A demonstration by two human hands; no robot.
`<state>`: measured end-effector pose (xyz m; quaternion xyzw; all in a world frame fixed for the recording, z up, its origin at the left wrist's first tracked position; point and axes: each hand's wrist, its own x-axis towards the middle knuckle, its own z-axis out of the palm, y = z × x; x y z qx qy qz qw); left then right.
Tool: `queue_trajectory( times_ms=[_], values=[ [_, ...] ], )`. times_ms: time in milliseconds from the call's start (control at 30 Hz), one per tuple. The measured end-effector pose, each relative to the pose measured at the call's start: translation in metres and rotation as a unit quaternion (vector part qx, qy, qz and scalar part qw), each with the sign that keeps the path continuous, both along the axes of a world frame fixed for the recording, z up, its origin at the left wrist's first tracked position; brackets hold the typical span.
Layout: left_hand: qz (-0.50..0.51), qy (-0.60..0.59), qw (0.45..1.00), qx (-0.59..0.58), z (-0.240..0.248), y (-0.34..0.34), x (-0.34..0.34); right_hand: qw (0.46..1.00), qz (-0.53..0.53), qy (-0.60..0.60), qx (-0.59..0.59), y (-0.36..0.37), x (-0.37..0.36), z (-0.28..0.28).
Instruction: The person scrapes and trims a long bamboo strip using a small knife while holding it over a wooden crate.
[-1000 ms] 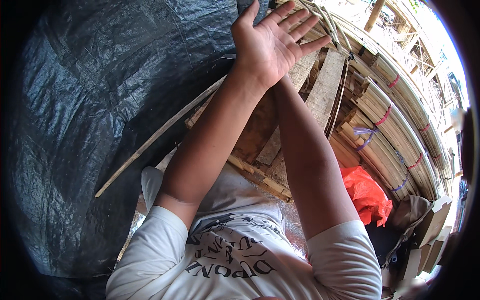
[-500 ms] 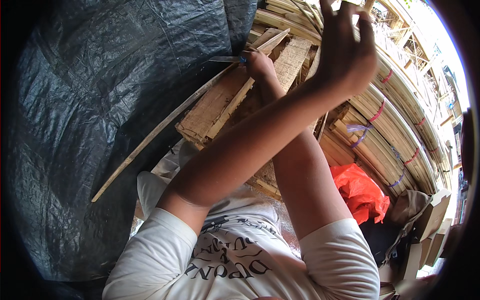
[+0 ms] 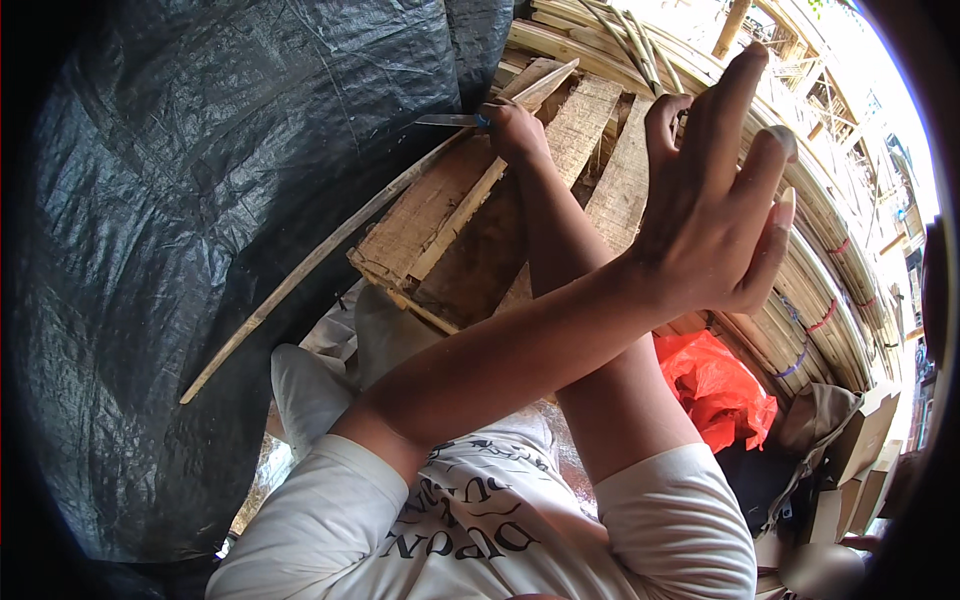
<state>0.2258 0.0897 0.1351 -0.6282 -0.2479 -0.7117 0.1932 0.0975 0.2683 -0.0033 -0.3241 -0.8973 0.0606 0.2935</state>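
Observation:
My right hand (image 3: 516, 133) is closed around a knife with a bit of blue showing at its handle. The knife's blade (image 3: 446, 120) points left, across a long thin wooden strip (image 3: 290, 285). That strip slants from the lower left up past my right hand, over a slatted wooden crate (image 3: 590, 120). My left arm crosses above the right one. On the right side, my left hand (image 3: 715, 205) is raised with its fingers apart and holds nothing. Whether my right hand also touches the strip is hidden.
A black tarp (image 3: 230, 170) hangs along the left. Bundles of wooden strips (image 3: 790, 270) tied with coloured cord lie at the right. A red plastic bag (image 3: 715, 385) and cardboard boxes (image 3: 865, 440) sit at lower right.
My left hand has come down and a little to the right, and its fingers have spread. More of the crate shows beneath my arms. My right hand with the knife has barely moved.

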Motion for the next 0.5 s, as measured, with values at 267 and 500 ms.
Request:
queue_trajectory(
  times_ms=[267, 500],
  values=[
    [-0.008, -0.013, 1.0, 0.004, -0.011, -0.019, -0.016, 1.0, -0.002, 0.015, -0.01, -0.004, 0.005, 0.004],
    [0.011, -0.066, 0.997, -0.03, -0.023, -0.039, -0.032, 0.999, 0.003, 0.039, -0.011, -0.013, 0.017, 0.014]
  ],
)
